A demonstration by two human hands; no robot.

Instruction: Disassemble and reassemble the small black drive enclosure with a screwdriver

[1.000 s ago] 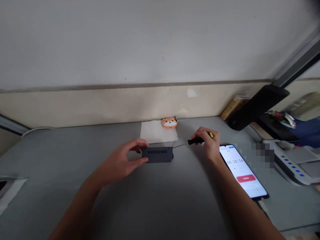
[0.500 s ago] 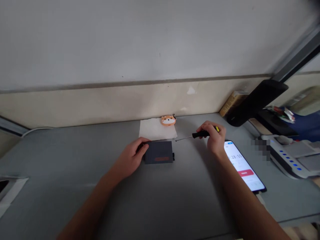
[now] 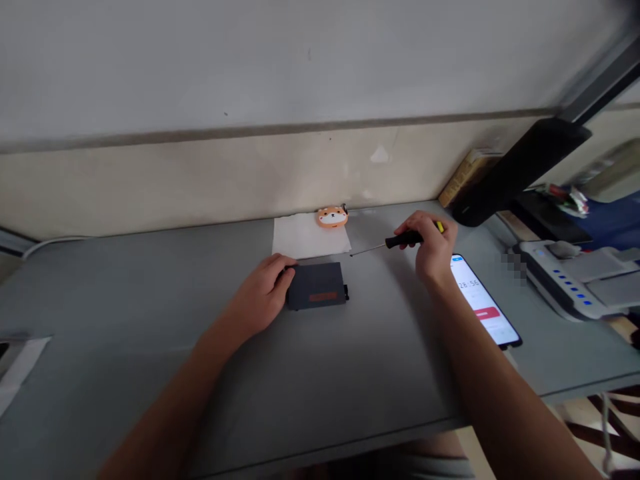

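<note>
My left hand [image 3: 265,293] grips the left end of a flat dark grey box [image 3: 316,280], thumb on top. The box has an orange-brown label near its front edge and a small black connector on its right side. In my right hand [image 3: 431,247] is a screwdriver [image 3: 404,240] with a black and yellow handle, its shaft pointing left. A tiny dark bit shows at the screwdriver's tip, too small to make out. The tip is just beyond the box's far right corner, apart from it, near the edge of a white sheet of paper [image 3: 297,238].
An orange animal-face case [image 3: 333,217] lies on the paper by the wall. To the right are a phone [image 3: 483,307] with a running timer, a long black speaker-like cylinder [image 3: 525,172], a book [image 3: 465,177] and a white-grey device with blue lights [image 3: 575,280]. The grey table [image 3: 325,387] ends in front.
The camera view has tilted down, so everything sits higher in the picture and the table's front edge shows. Both hands keep their holds on the box and the screwdriver.
</note>
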